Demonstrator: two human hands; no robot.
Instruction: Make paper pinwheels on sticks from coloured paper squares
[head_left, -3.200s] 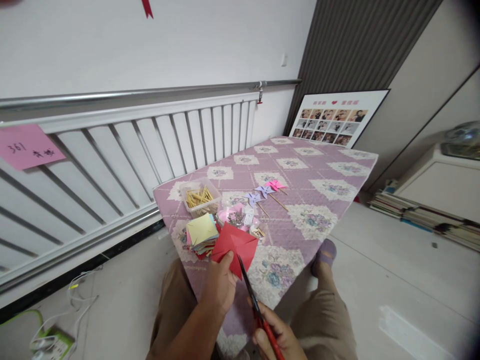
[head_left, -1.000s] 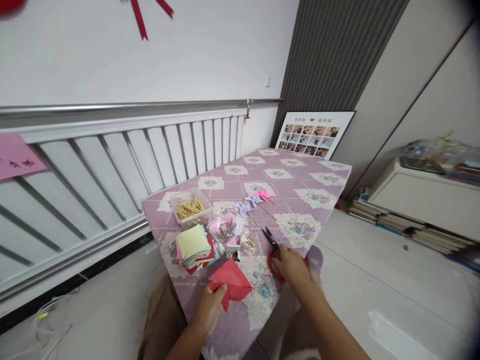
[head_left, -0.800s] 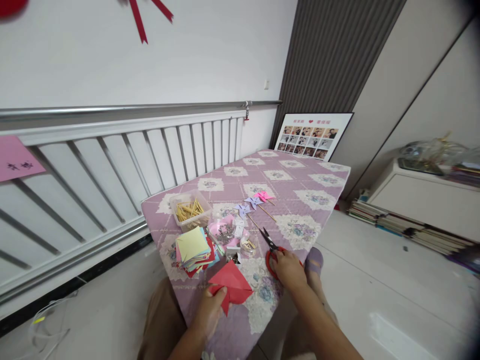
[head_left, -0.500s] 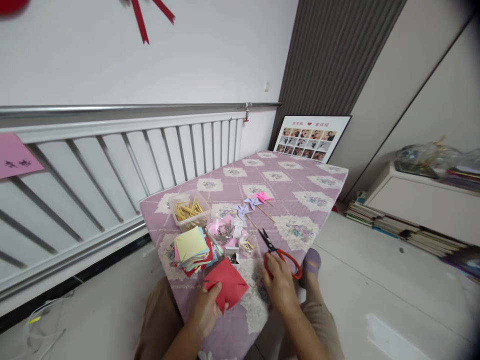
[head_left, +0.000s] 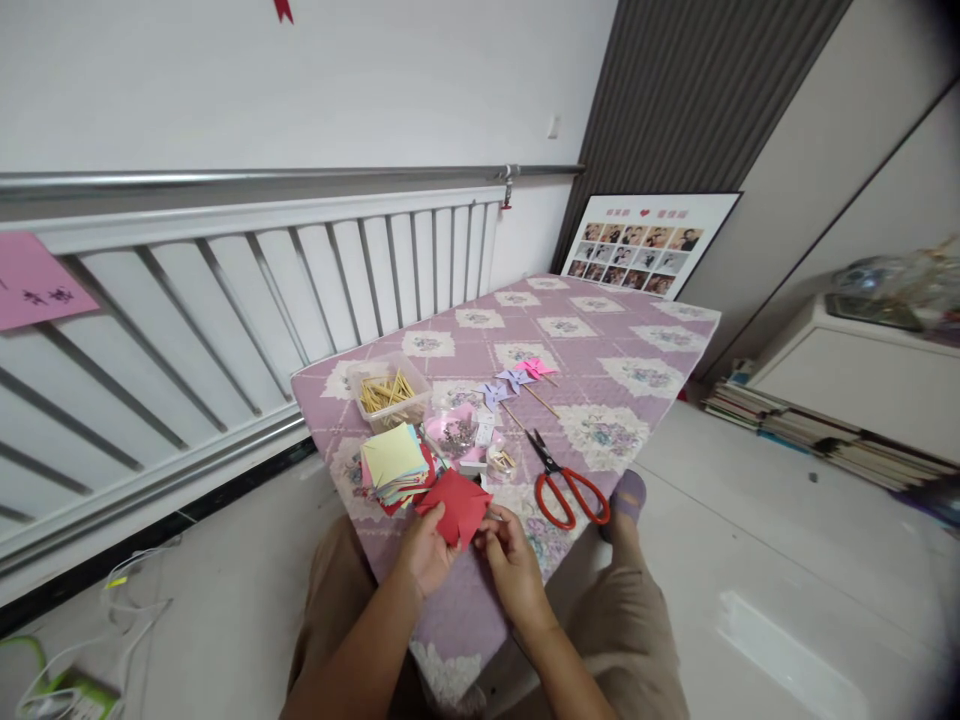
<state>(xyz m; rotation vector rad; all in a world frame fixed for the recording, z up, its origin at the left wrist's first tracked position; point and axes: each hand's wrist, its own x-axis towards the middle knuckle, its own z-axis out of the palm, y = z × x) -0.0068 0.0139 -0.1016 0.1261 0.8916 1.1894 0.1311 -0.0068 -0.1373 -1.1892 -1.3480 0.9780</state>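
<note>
A square of red paper point(head_left: 454, 505), with slits running in from its corners, is held above the near part of the table. My left hand point(head_left: 429, 552) pinches its lower left edge, thumb on top. At the right corner of the paper, my right hand point(head_left: 511, 562) has its fingers curled against the edge; the fingertips are partly hidden. Red-handled scissors point(head_left: 571, 492) lie on the cloth to the right, blades slightly apart, touched by neither hand. Just behind the red sheet sits a stack of coloured paper squares point(head_left: 394, 458), a pale yellow one on top.
A plastic tub of wooden sticks point(head_left: 387, 392) stands behind the stack. Beside it are a dish of small metal pieces point(head_left: 454, 434) and a small round container point(head_left: 502, 460). Two lilac pinwheels point(head_left: 495, 395) and a pink pinwheel point(head_left: 535, 369) lie farther back. A radiator point(head_left: 300, 290) borders the table's left.
My right hand has let go of the scissors, leaving them on the table, and has moved left to the red paper. My left hand still holds the sheet. The camera view has shifted slightly.
</note>
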